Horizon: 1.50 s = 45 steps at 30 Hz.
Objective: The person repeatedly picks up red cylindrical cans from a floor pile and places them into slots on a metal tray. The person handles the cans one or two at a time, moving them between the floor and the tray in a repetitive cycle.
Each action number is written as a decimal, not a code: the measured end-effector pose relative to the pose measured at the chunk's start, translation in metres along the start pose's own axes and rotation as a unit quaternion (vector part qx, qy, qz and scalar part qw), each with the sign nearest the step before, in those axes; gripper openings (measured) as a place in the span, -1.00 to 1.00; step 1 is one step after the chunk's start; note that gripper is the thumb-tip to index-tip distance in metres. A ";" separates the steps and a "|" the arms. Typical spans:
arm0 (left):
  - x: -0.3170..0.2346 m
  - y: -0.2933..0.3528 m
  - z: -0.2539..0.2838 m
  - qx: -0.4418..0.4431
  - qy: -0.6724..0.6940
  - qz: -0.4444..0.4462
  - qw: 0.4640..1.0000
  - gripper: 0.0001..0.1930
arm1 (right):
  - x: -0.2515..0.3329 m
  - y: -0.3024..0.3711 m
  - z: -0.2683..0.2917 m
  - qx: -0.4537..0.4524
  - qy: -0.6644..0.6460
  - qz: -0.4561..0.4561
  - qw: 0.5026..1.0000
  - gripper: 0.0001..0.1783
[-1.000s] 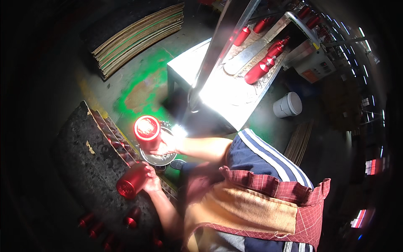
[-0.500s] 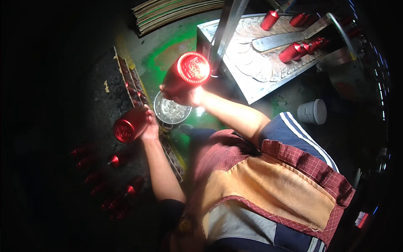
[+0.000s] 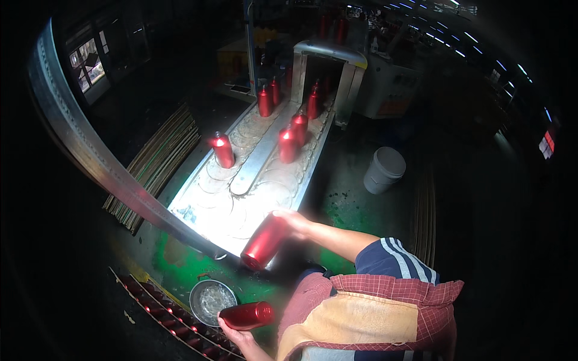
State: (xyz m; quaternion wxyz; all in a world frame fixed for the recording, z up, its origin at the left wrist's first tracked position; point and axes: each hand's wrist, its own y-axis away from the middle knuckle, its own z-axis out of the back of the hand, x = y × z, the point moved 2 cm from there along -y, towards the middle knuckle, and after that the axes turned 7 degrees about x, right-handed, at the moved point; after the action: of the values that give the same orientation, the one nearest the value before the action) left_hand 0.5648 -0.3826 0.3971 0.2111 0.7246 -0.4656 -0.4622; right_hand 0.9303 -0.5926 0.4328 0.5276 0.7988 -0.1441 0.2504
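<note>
Each of my hands holds a red metal bottle. My right hand (image 3: 291,224) is wrapped round the upper end of one tilted red bottle (image 3: 264,243), its base slanting down to the left, over the near end of a metal conveyor (image 3: 205,224). Lower down, my left hand (image 3: 238,338) grips another red bottle (image 3: 245,316), which lies nearly level, beside a round metal pan (image 3: 194,296) on the green floor. On the conveyor stand several red bottles, among them one on the left (image 3: 223,150) and one on the right (image 3: 288,145).
A metal arch (image 3: 328,49) spans the conveyor's far end. A white bucket (image 3: 384,171) stands to the right. Stacked flat boards (image 3: 155,162) lie to the left. At lower left is a divided crate (image 3: 159,314) of red bottles. A metal post (image 3: 114,174) crosses the left side.
My view has swung up toward the conveyor. The right-hand bottle has come over the conveyor's near end. The left-hand bottle has moved from the dark surface to beside the pan.
</note>
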 end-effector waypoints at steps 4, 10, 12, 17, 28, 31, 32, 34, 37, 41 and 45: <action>0.020 -0.070 -0.173 0.099 -0.187 -0.096 0.973 -0.58 | 0.098 -0.031 0.034 -0.023 0.319 0.212 0.923 -0.60; 0.101 -0.155 -0.366 0.227 -0.533 -0.307 0.755 -0.63 | 0.152 -0.117 0.053 -0.102 0.547 0.334 0.761 -0.54; 0.131 -0.174 -0.388 0.248 -0.608 -0.366 0.659 -0.59 | 0.152 -0.144 0.067 -0.113 0.550 0.345 0.753 -0.53; 0.169 -0.201 -0.417 0.266 -0.709 -0.259 0.600 -0.60 | 0.156 -0.181 0.089 -0.135 0.568 0.275 0.764 -0.49; 0.033 -0.028 -0.197 0.168 -0.419 -0.138 0.882 -0.80 | 0.066 -0.015 0.018 -0.039 0.330 0.447 0.831 -0.71; -0.024 0.040 -0.097 0.059 -0.397 -0.130 0.907 -0.83 | -0.013 0.027 -0.062 0.089 0.249 0.274 0.925 -0.72; -0.039 0.071 -0.065 0.000 -0.395 -0.097 0.914 -0.83 | -0.037 0.042 -0.092 0.149 0.256 0.268 0.917 -0.72; -0.065 0.131 -0.010 -0.076 -0.368 -0.102 0.921 -0.81 | -0.083 0.080 -0.147 0.238 0.339 0.241 0.878 -0.69; -0.076 0.224 0.067 -0.213 -0.305 -0.153 0.915 -0.77 | -0.130 0.133 -0.209 0.374 0.393 0.314 0.779 -0.69; -0.048 0.329 0.137 -0.346 -0.192 -0.228 0.890 -0.76 | -0.174 0.172 -0.255 0.492 0.416 0.217 0.733 -0.67; -0.041 0.414 0.191 -0.517 -0.109 -0.231 0.817 -0.75 | -0.246 0.190 -0.329 0.579 0.441 0.143 0.671 -0.67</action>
State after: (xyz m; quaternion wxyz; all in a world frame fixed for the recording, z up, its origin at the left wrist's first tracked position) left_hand 0.1950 -0.5212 0.6291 0.3891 0.5400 0.0025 -0.7463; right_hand 0.5500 -0.3768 0.5485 -0.0809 0.7102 0.1669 0.6791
